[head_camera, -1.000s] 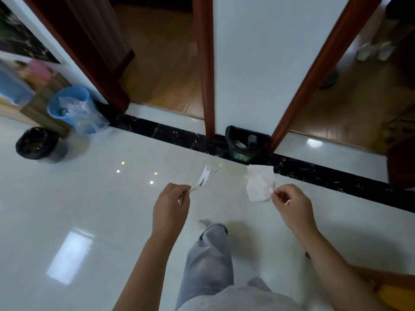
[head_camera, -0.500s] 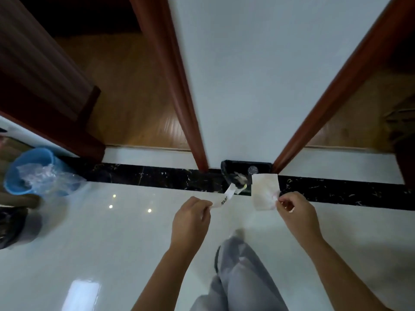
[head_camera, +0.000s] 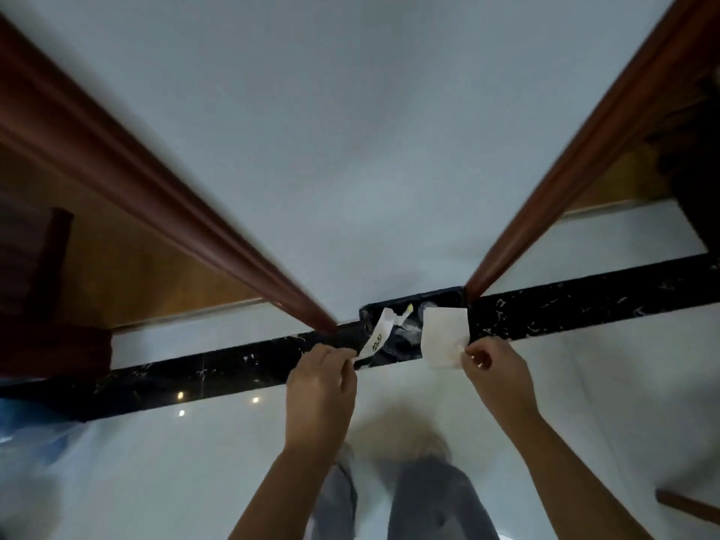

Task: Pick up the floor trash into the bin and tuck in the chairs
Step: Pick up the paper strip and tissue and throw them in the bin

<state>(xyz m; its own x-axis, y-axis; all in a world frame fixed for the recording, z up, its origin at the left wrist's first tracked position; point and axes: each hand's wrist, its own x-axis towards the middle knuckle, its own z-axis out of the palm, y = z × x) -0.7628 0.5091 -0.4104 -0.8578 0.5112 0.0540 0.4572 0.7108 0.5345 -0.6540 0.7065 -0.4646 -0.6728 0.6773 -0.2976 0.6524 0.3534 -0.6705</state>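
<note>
A small black bin (head_camera: 448, 296) stands against the white wall between two red-brown door frames, with trash inside. My left hand (head_camera: 321, 387) pinches a narrow white paper strip (head_camera: 377, 337) with dark print, held over the bin's left side. My right hand (head_camera: 495, 374) pinches a white tissue (head_camera: 444, 337) by its lower right corner, and the sheet hangs over the bin's right side. Both arms reach forward above my grey trouser legs.
A black marble strip (head_camera: 584, 309) runs across the glossy white floor along the wall. Wooden floors lie beyond both doorways. A blue bucket with clear plastic (head_camera: 23, 430) shows at the left edge. A wooden chair leg (head_camera: 685, 502) pokes in at lower right.
I have stepped closer to the wall and bin. Both hands have carried the strip and the tissue forward, from in front of the bin to over its opening.
</note>
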